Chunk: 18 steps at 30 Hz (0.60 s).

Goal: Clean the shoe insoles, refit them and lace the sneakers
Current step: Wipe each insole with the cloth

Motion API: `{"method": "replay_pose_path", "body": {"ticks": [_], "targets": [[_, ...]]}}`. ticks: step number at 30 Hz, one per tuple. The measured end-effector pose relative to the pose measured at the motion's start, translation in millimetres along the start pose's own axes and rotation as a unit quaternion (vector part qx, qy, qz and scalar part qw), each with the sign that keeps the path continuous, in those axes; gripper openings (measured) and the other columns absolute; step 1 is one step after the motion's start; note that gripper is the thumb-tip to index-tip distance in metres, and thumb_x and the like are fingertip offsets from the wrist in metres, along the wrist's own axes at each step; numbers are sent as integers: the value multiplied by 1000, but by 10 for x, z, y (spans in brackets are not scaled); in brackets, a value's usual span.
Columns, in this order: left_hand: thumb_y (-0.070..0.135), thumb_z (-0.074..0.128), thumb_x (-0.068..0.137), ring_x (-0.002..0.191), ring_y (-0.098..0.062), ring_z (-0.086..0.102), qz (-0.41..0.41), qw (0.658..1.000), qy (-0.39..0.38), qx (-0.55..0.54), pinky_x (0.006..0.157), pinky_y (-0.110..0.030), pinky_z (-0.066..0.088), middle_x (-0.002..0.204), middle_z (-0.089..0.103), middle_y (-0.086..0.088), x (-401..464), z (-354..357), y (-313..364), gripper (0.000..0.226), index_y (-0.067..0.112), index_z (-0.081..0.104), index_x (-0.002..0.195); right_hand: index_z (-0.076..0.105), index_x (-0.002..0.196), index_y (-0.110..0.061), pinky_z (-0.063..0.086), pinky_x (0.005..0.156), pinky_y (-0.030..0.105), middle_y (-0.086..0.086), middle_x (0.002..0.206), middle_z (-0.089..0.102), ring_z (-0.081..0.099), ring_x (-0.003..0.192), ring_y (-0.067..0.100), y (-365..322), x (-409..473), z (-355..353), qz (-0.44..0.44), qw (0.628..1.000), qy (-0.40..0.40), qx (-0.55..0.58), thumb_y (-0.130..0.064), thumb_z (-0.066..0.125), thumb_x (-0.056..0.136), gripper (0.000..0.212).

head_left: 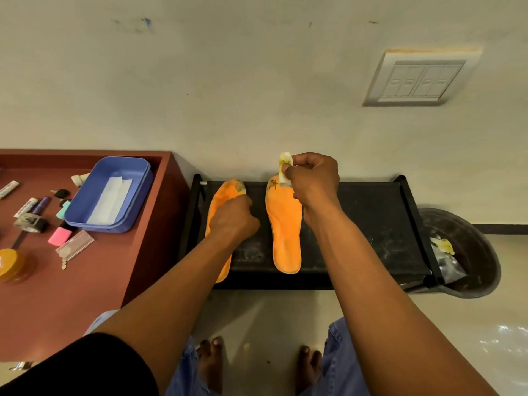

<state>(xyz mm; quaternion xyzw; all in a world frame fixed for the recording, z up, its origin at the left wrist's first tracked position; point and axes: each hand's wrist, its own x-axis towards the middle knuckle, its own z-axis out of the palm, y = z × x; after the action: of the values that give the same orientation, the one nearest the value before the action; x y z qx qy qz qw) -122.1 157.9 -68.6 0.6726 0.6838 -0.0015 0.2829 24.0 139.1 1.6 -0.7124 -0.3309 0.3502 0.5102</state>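
Observation:
Two orange insoles lie side by side on a black rack point(371, 218). My left hand point(234, 218) rests with curled fingers on the left insole point(221, 195), whose toe end is stained dark. My right hand point(310, 178) pinches a small yellow-stained white wipe point(285, 167) just above the toe end of the right insole point(285, 232), which has a dark mark near its tip. No sneakers or laces are in view.
A red-brown table point(85, 281) stands at the left with a blue tray point(114, 192) holding white tissue, markers, erasers, keys and a yellow jar point(10, 264). A dark bin point(468, 252) with used wipes sits right of the rack. My bare feet stand below.

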Motion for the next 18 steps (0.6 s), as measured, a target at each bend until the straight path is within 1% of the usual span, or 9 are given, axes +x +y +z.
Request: {"method": "replay_pose_path", "body": {"ticks": [2, 3, 6, 8, 11, 13, 15, 16, 18], "targets": [[29, 69, 91, 119, -28, 61, 18, 998, -44, -43, 96, -39, 52, 128, 66, -4, -25, 150, 99, 52, 19, 54, 140, 68, 74, -32, 62, 81, 45, -6, 91, 73, 71, 89, 18, 8, 23, -5, 5, 1000, 5, 10, -17, 80, 84, 22], [35, 70, 91, 118, -29, 61, 25, 998, -44, -38, 95, -38, 52, 127, 66, -3, -37, 219, 123, 50, 20, 55, 136, 69, 75, -31, 62, 81, 45, -5, 91, 74, 71, 89, 19, 9, 29, -5, 10, 1000, 6, 15, -16, 80, 84, 20], [45, 73, 89, 113, -29, 63, 35, 999, -8, -10, 88, -39, 52, 123, 67, -4, -33, 400, 193, 51, 17, 56, 128, 75, 84, -24, 62, 81, 45, -3, 89, 75, 72, 87, 20, 24, 76, -25, 25, 999, 17, 35, -15, 79, 83, 10], [50, 75, 86, 109, -29, 65, 30, 999, 25, -15, 81, -39, 51, 118, 68, -6, 0, 488, 211, 55, 15, 54, 124, 77, 89, -21, 62, 82, 43, -2, 89, 75, 72, 86, 19, 36, 97, -27, 30, 998, 24, 46, -15, 80, 83, 9], [55, 79, 79, 104, -32, 68, 14, 997, 69, -35, 74, -39, 51, 115, 68, -10, 40, 586, 263, 70, 12, 48, 123, 78, 95, -17, 62, 82, 42, -2, 92, 75, 72, 88, 19, 59, 119, -25, 34, 998, 29, 47, -15, 79, 84, 11], [59, 83, 72, 100, -33, 69, 7, 994, 91, -53, 74, -42, 57, 114, 68, -11, 33, 636, 313, 84, 12, 42, 128, 78, 96, -18, 62, 84, 42, -2, 95, 75, 71, 90, 20, 72, 129, -25, 37, 998, 29, 49, -15, 79, 85, 12], [59, 86, 67, 98, -33, 70, -9, 992, 105, -69, 74, -45, 60, 113, 68, -11, 30, 685, 364, 94, 11, 38, 132, 77, 96, -19, 61, 85, 41, -3, 96, 74, 70, 91, 19, 80, 144, -33, 40, 998, 30, 46, -16, 78, 85, 11], [58, 87, 66, 97, -34, 70, -19, 991, 107, -82, 73, -44, 59, 111, 68, -12, 34, 693, 381, 94, 11, 38, 131, 77, 95, -19, 61, 85, 41, -4, 95, 74, 70, 91, 18, 80, 147, -41, 41, 998, 30, 46, -16, 78, 85, 11], [55, 87, 68, 97, -34, 70, -47, 986, 96, -126, 72, -42, 57, 109, 68, -11, 57, 677, 391, 84, 11, 44, 125, 76, 92, -20, 62, 84, 43, -5, 93, 73, 70, 90, 17, 86, 160, -56, 44, 997, 33, 48, -17, 78, 84, 9]]}}
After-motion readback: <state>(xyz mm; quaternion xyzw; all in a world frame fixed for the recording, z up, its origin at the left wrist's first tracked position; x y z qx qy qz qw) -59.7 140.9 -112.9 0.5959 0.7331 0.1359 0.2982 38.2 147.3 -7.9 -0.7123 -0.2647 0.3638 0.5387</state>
